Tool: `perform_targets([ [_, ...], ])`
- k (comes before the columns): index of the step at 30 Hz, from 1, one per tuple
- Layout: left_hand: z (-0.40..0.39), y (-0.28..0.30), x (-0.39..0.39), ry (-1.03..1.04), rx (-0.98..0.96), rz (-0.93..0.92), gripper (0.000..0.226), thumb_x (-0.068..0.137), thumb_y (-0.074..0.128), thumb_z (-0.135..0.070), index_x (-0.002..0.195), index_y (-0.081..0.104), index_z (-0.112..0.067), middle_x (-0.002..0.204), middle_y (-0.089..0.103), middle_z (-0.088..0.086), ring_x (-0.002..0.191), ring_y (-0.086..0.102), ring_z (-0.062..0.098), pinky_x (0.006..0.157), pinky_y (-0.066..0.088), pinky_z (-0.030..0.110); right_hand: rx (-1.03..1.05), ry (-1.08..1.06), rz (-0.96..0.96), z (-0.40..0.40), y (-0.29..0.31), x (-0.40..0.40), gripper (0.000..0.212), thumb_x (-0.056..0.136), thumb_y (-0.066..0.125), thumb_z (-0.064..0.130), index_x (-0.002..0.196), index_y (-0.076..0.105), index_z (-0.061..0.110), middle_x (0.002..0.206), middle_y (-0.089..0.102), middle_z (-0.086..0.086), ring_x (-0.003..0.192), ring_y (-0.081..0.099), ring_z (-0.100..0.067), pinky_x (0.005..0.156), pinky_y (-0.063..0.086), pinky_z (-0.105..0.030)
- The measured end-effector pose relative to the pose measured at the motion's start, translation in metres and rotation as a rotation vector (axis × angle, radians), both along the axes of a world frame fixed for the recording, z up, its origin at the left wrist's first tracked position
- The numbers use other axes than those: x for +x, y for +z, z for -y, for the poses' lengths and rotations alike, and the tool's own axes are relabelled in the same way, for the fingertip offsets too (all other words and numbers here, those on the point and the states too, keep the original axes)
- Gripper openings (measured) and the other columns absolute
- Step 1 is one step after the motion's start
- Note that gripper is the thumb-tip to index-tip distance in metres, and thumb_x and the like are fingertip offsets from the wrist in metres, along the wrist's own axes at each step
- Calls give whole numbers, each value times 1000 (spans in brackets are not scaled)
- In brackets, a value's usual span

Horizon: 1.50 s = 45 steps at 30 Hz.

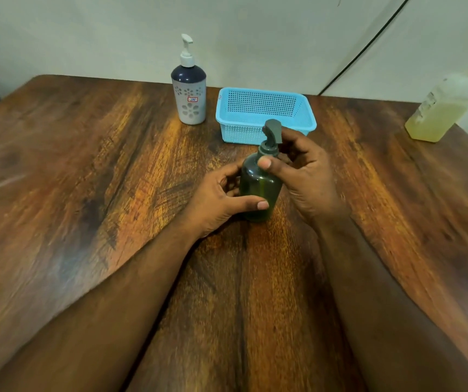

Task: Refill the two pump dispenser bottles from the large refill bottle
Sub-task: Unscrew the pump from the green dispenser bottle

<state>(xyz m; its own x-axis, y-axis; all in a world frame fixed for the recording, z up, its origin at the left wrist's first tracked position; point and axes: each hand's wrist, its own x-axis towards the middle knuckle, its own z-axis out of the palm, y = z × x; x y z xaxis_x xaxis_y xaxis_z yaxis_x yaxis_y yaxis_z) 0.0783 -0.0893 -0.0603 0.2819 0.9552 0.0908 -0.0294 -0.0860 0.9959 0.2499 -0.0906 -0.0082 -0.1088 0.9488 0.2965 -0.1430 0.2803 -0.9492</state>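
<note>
- The green pump bottle (259, 190) stands upright on the wooden table (85, 171), near its middle and just in front of the blue basket (265, 116).
- The left hand (221, 199) wraps the bottle's lower body, thumb across the front, closed on it to steady it.
- The right hand (303, 176) closes around the neck collar just under the grey pump head (272, 131), thumb on the shoulder; this reads as the start of unscrewing the pump, a judgement only.
- Risk: if the left hand's hold is loose, the whole bottle may spin with the collar instead of the pump coming free.
- Risk: a hard twist high on the neck could tip the bottle towards the basket, since the base is small.
- Risk: lifting the pump out may drip leftover liquid from its dip tube onto the table, if there is any inside; the dark plastic hides the level.
- Risk: the large refill bottle (444, 108) stands at the far right edge, well apart and blurred; a hasty reach could knock it off.
- Count: two pump dispensers, the green one and the white floral pump bottle (189, 94) at the back left.
- Count: one refill bottle of yellowish liquid, one basket, two hands.
</note>
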Motion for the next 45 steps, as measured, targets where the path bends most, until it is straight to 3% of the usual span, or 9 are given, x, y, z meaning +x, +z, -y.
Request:
perform_targets([
  [4,1,1,1,5,7,-2,70,69,83,-1,133,56,-8,125,68,9,117,65,21,105,49,44,16,58,-46,5,1,4,40,86,59,-6,124,57,7,116,66,-5,113,62,-16,93,51,-30],
  [10,3,2,1,7,13,-11,70,70,85,-3,134,56,-8,124,68,9,118,65,22,105,49,44,26,-25,-18,9,5,2,45,79,68,-7,121,59,7,109,69,-5,106,66,-17,88,54,-31],
  [14,4,3,2,16,18,3,71,69,83,-1,134,55,-6,123,69,8,116,66,20,101,51,37,-2,-37,-43,9,6,2,54,77,71,-6,128,56,2,121,64,-15,112,64,-21,91,53,-34],
  [19,5,4,3,-2,7,16,73,70,82,-2,137,53,-9,127,67,7,119,64,19,102,51,37,-20,-77,-65,9,7,-1,46,75,71,-8,117,62,8,98,72,-4,98,69,-19,87,56,-35],
  [25,5,3,3,11,4,31,76,67,83,-3,137,53,-9,125,68,8,117,65,21,101,51,38,-2,-17,-59,9,3,-2,49,78,70,-5,124,58,10,116,68,-6,112,64,-18,92,53,-35],
  [31,4,2,1,3,2,15,78,68,86,-3,138,53,-10,128,66,8,120,63,21,105,48,41,14,-59,-140,8,5,1,45,76,71,-6,118,61,5,105,66,-7,104,64,-21,91,53,-36],
  [35,5,3,2,-2,8,22,73,71,81,2,138,52,-7,126,67,8,117,65,20,102,51,38,-5,-62,-28,10,4,-3,48,73,74,-6,119,60,5,107,69,-3,103,67,-15,89,55,-33],
  [38,4,2,4,1,13,31,74,71,80,3,138,52,-7,126,67,8,118,65,20,101,51,36,10,-82,-56,11,5,-5,43,75,72,-8,114,62,7,102,72,-1,99,69,-15,87,55,-33],
  [45,2,-1,2,-2,13,42,72,71,80,4,137,53,-7,126,68,9,118,64,22,103,50,39,62,-50,-56,10,-2,-7,36,87,59,-8,120,59,5,112,69,-10,108,66,-19,89,52,-29],
])
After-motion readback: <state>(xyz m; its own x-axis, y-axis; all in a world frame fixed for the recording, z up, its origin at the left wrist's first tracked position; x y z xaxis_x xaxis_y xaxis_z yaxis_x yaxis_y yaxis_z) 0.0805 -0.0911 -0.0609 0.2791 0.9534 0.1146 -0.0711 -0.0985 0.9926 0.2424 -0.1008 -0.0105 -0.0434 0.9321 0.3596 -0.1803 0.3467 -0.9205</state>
